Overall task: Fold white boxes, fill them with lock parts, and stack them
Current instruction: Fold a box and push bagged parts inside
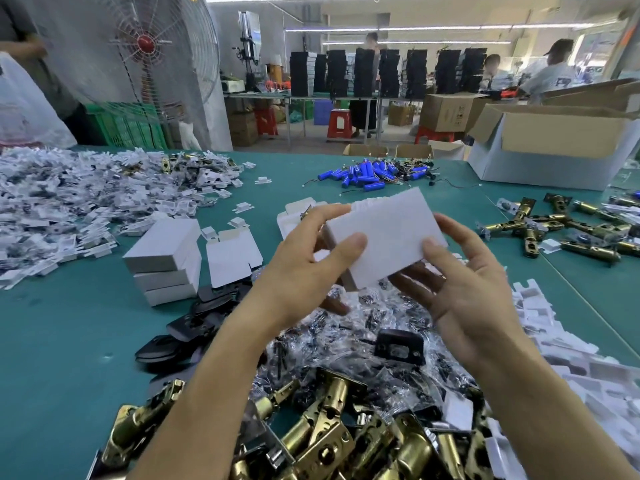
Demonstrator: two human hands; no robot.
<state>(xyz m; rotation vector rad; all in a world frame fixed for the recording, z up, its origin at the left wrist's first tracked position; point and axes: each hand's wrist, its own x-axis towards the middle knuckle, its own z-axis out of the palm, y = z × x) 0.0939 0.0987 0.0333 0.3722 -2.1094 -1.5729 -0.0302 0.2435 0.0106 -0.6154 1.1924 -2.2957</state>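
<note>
Gripping a closed white box [384, 237], both hands [304, 268] tilt it.

I counted two hands, left hand [304, 258] and right hand [464, 282], on one white box [384, 237]; three stacked boxes [162, 261] beside; one fan [145, 43] behind; brass latches [329, 427] and blue batteries [363, 173] were beyond counting.

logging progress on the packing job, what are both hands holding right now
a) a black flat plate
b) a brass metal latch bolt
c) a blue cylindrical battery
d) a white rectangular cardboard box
d: the left hand and the right hand both grip the white rectangular cardboard box in the air, while the brass metal latch bolts and blue cylindrical batteries lie untouched on the green table.
</note>
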